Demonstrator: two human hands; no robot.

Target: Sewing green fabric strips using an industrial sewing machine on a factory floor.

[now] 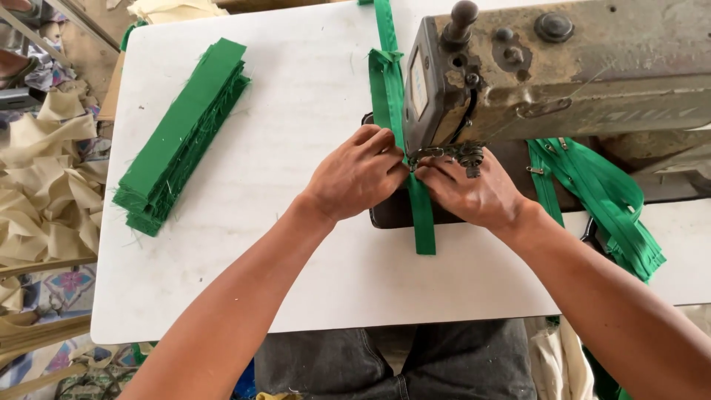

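A narrow green fabric strip [424, 222] runs under the presser foot [453, 154] of an old grey sewing machine [563, 67] and trails away behind it. My left hand [355, 174] presses the strip from the left, fingertips right beside the foot. My right hand [474, 192] pinches the strip from the right, just under the foot. The needle point itself is hidden by my fingers.
A stack of green fabric strips [181, 137] lies on the white table [244, 281] at the left. Green zippers [607, 200] hang in a bundle at the right of the machine. Cream fabric scraps [44, 185] pile on the floor at the left.
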